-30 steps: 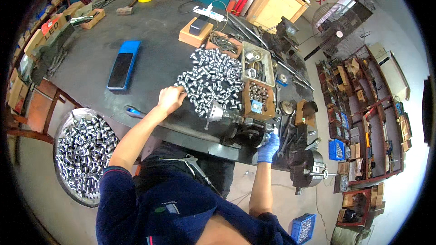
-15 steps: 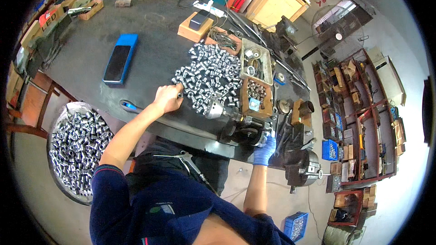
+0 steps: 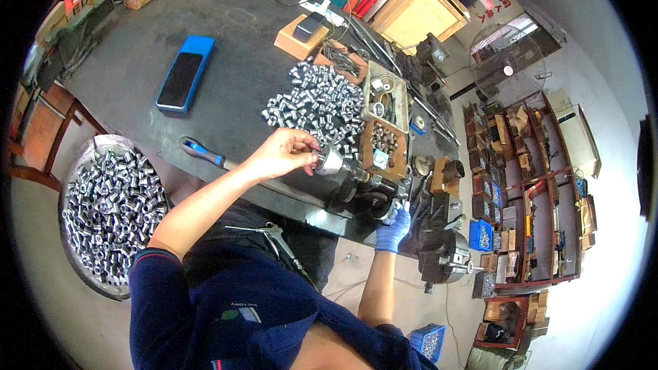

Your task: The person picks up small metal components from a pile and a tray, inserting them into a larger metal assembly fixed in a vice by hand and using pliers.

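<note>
My bare left hand [image 3: 284, 154] is at the nose of a silver chuck [image 3: 330, 162] on a small bench machine [image 3: 353, 192]. Thumb and fingertips pinch a small metal sleeve, mostly hidden by the fingers, against the chuck's front. My right hand [image 3: 393, 229], in a blue glove, is closed around a shiny metal part at the machine's right end; the fingers partly hide it. Just beyond the chuck a heap of short silver metal sleeves [image 3: 312, 103] spreads over the dark workbench [image 3: 233, 34].
A round tray [image 3: 74, 250] full of sleeves stands low at left. On the bench are a blue-cased device [image 3: 185, 74], a blue-handled tool [image 3: 202, 151], a parts bin [image 3: 386, 96] and a wooden box [image 3: 368, 154] of small parts. An air gun [image 3: 277, 233] lies across my lap.
My left hand has moved right from the edge of the heap to the chuck, carrying a metal sleeve. The right hand stays at the machine's end. The whole view has shifted slightly.
</note>
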The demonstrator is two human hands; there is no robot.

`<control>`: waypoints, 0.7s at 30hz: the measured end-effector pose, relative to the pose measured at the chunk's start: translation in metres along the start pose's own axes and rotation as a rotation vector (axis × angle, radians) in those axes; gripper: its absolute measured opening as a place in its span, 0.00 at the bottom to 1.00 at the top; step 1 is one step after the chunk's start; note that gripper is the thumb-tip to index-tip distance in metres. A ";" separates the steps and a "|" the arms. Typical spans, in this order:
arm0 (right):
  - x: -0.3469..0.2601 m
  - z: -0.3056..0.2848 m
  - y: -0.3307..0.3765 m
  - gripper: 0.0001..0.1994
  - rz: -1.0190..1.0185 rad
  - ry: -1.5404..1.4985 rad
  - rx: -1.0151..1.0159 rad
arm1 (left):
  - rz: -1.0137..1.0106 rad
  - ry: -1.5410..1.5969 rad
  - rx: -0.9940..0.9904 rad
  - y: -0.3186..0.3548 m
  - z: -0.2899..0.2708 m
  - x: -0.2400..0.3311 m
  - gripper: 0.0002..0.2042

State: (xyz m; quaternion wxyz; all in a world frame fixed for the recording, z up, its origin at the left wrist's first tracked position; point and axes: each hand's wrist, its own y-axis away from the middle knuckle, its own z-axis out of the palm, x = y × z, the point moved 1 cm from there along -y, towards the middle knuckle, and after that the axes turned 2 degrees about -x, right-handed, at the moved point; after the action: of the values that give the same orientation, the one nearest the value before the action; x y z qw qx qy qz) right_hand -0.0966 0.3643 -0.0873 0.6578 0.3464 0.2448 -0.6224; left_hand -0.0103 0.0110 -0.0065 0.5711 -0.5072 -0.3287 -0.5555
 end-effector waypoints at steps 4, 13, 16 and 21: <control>-0.006 0.014 0.010 0.15 0.028 -0.007 0.027 | -0.070 -0.066 -0.005 -0.004 -0.001 0.003 0.09; -0.022 0.032 0.023 0.16 0.065 0.044 -0.004 | -0.140 0.012 0.066 -0.004 0.004 0.012 0.08; -0.027 0.020 0.027 0.17 0.092 0.089 -0.009 | -0.057 0.067 0.051 0.000 0.008 0.003 0.06; -0.050 0.036 0.039 0.19 0.007 0.099 -0.111 | 0.006 -0.046 -0.022 -0.002 0.005 0.004 0.07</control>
State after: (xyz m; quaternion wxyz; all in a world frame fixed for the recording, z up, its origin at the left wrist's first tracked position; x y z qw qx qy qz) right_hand -0.0676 0.3689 -0.0214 0.6652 0.3404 0.3100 -0.5878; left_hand -0.0106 0.0144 -0.0009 0.5592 -0.5273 -0.3341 -0.5456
